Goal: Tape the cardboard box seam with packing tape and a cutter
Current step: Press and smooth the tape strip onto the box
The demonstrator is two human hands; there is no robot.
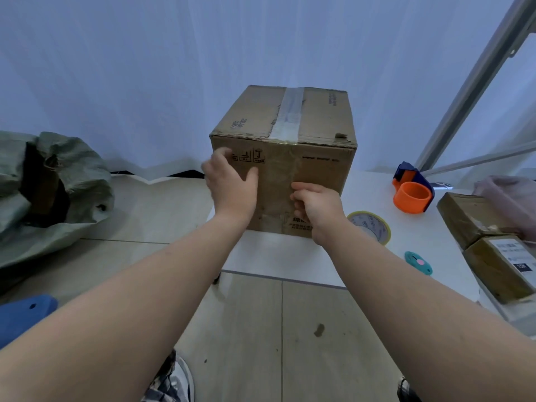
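A brown cardboard box (319, 123) stands on the left end of a white table (290, 256). A strip of clear tape (290, 111) runs along its top seam and down the near face. My left hand (232, 184) lies flat with spread fingers against the near face at the left edge. My right hand (317, 207) presses curled fingers against the tape low on the near face. A roll of packing tape (369, 226) lies flat just right of the box. A teal cutter (417, 262) lies nearer the table's front edge.
An orange and blue tape dispenser (412, 192) stands at the back right. Two wrapped brown parcels (493, 245) lie at the right edge. A grey-green woven sack (49, 187) sits on the floor to the left. A metal frame (470, 91) leans at the right.
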